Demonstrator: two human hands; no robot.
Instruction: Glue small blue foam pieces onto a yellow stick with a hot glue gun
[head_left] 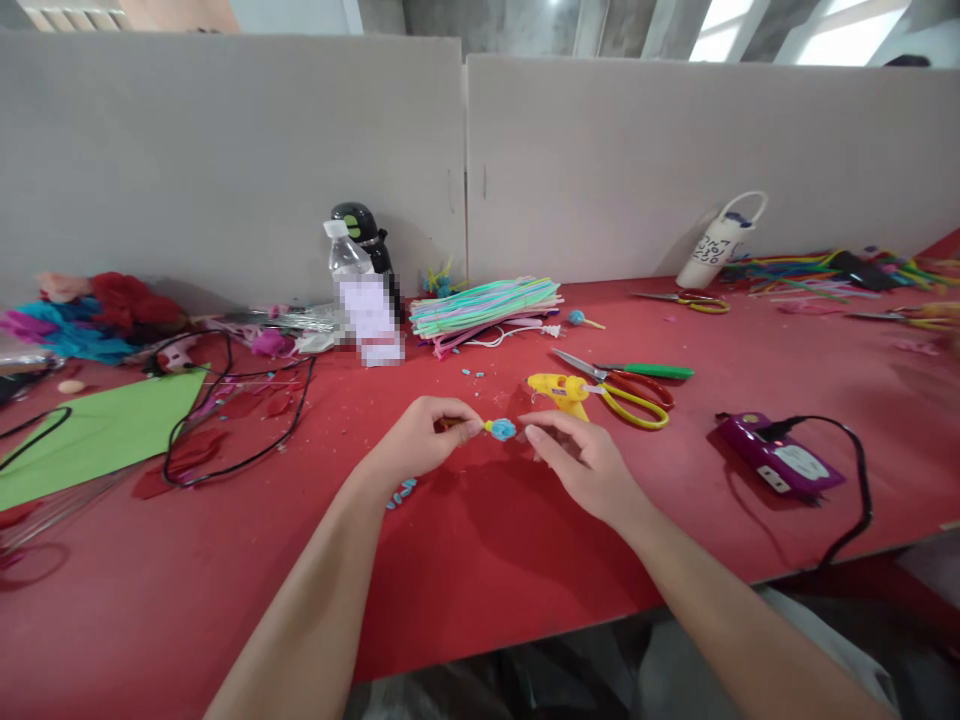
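My left hand (420, 437) pinches a small craft flower by its yellow stem end, between thumb and fingertips. Its blue petalled head (503, 430) points right, towards my right hand (577, 450). The thumb and forefinger of that hand are brought together just beside the flower, with a small gap to it. Whatever they may hold is too small to make out. Behind my right hand lies a yellow hot glue gun (559, 390). Several little blue pieces (401, 493) are scattered by my left wrist.
Scissors with red and yellow handles (637, 398) and a green-handled tool (656, 371) lie right of the glue gun. A bundle of pipe cleaners (487, 308) is at the back. A purple power strip (780, 458), a white bottle (709, 250) and green paper (97, 430) flank the work area.
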